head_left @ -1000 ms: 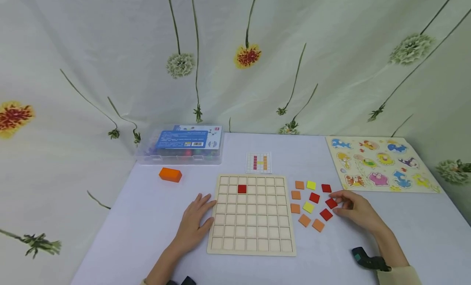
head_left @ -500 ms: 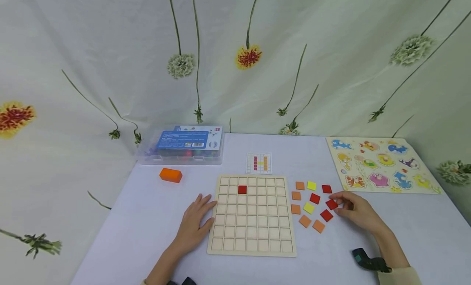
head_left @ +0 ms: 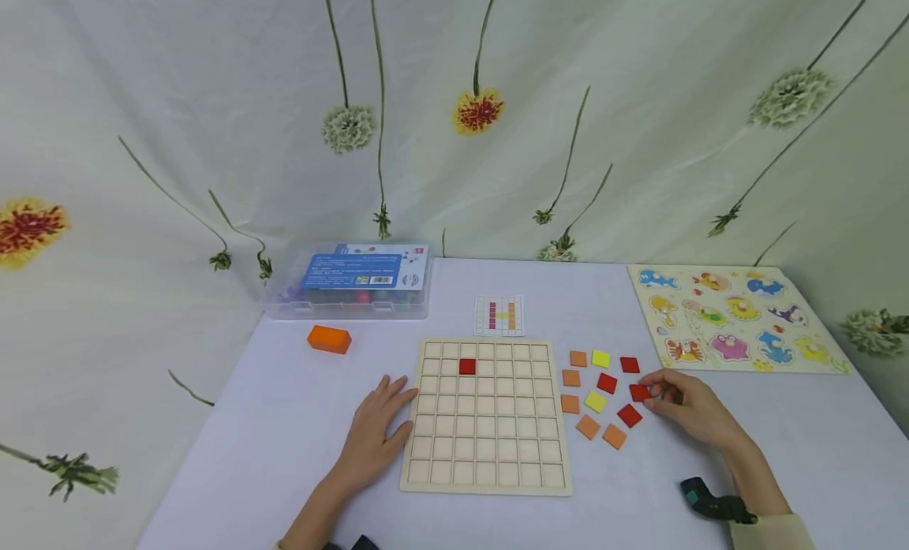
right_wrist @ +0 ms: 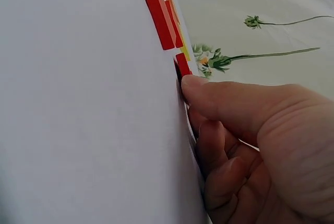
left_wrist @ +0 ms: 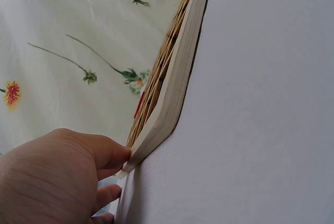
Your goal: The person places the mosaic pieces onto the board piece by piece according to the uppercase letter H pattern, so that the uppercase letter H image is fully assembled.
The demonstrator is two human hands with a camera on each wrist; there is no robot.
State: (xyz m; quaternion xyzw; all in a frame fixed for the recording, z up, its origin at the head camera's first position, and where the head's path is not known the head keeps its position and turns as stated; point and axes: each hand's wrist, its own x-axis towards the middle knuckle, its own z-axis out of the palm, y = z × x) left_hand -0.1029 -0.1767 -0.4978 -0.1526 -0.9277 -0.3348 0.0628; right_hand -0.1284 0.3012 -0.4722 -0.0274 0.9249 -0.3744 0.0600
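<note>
Since a second ago the red tile (head_left: 639, 393) at my right hand (head_left: 685, 404) has turned slightly and lies squarer to me; both hands have otherwise barely shifted. I pinch it at its edge between thumb and fingertip, my grip narrow; whether it is off the table (head_left: 625, 506) I cannot tell. It is at the right side of the loose pieces, with a far red square (head_left: 630, 364) just beyond it and a near red square (head_left: 629, 415) just this side, so room is tight both ways. White tabletop shows from my wrist out to the right edge.

My left hand (head_left: 376, 432), thumb spread from the fingers and gripping nothing, touches the left edge of the grid board (head_left: 486, 488). A red piece (head_left: 467, 367) sits in its second row from the far side, third cell from the left.

Between the board and my pinched tile lie orange pieces (head_left: 570, 404), yellow pieces (head_left: 596, 401) and a middle red square (head_left: 607, 383), all flat. The animal puzzle (head_left: 753, 329) has its near edge just past my right knuckles. A pattern card (head_left: 499, 316) lies beyond the board; far left, an orange block (head_left: 329, 339) stands before a clear box (head_left: 355, 282).
</note>
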